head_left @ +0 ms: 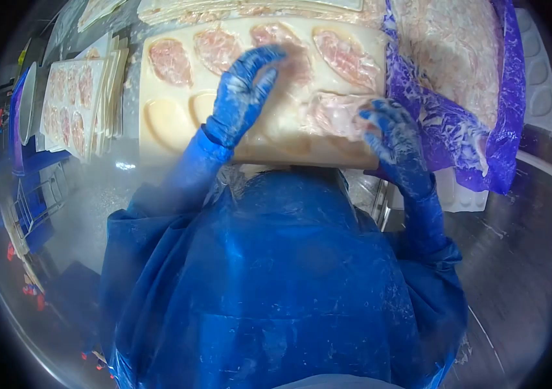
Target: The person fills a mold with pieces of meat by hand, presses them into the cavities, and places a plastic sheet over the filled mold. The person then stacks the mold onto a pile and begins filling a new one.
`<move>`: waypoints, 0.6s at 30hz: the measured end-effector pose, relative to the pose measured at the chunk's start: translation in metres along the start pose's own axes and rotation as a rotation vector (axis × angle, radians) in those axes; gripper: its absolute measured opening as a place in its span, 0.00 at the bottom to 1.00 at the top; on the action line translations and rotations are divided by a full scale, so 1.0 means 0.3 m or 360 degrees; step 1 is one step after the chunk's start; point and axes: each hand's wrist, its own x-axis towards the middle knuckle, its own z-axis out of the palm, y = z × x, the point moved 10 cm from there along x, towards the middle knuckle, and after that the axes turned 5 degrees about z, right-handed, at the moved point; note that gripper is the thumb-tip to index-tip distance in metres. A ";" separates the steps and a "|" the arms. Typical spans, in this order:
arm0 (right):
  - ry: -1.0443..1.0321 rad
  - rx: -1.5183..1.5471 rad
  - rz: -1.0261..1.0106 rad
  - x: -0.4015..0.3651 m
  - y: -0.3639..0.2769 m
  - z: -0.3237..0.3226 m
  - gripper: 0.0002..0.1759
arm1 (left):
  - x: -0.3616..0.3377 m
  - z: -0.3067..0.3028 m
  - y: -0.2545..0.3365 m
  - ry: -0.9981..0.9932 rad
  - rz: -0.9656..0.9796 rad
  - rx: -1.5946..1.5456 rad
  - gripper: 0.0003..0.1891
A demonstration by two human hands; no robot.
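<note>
Both hands wear blue gloves smeared with white residue. My left hand (245,91) hovers over the cream moulded tray (224,144), thumb and fingers apart with nothing between them, beside the third piece of pale pink meat (294,61) in the top row. Three more pieces fill that row, among them one at the left (170,61) and one at the right (347,58). At the tray's lower right lies a loose piece of meat (335,115). My right hand (396,133) is at its right end, fingers curled; whether they grip it is unclear.
A purple-lined container (512,84) heaped with pale meat (448,45) stands at the right. Stacked filled trays (62,107) stand at the left, more (250,9) behind. Empty moulded trays (538,71) are at the far right. A wire rack (41,198) is at lower left.
</note>
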 end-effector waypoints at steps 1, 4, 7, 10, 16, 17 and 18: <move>-0.0008 0.0001 0.0007 -0.001 -0.040 0.022 0.24 | -0.029 0.020 0.009 0.0004 -0.0010 -0.0002 0.15; 0.0571 -0.0205 -0.0234 -0.016 -0.174 0.044 0.11 | -0.100 0.208 0.057 -0.0511 0.0288 0.0871 0.17; 0.0363 -0.0983 -0.0268 0.001 -0.159 0.144 0.10 | -0.112 0.258 0.040 -0.0581 0.0526 0.1293 0.17; 0.0551 -0.0889 -0.0260 -0.065 -0.063 0.058 0.14 | -0.086 0.168 -0.060 -0.0417 0.0027 0.0699 0.13; 0.0606 -0.1065 -0.0302 0.051 -0.070 0.082 0.23 | -0.047 0.287 -0.010 -0.0639 0.0310 0.1406 0.12; 0.0605 -0.1068 -0.0313 0.051 -0.087 0.057 0.23 | -0.044 0.299 -0.015 -0.0715 0.0328 0.1529 0.12; 0.0494 -0.1168 -0.0336 0.053 -0.108 0.032 0.24 | -0.042 0.306 -0.030 -0.0824 0.0263 0.1537 0.13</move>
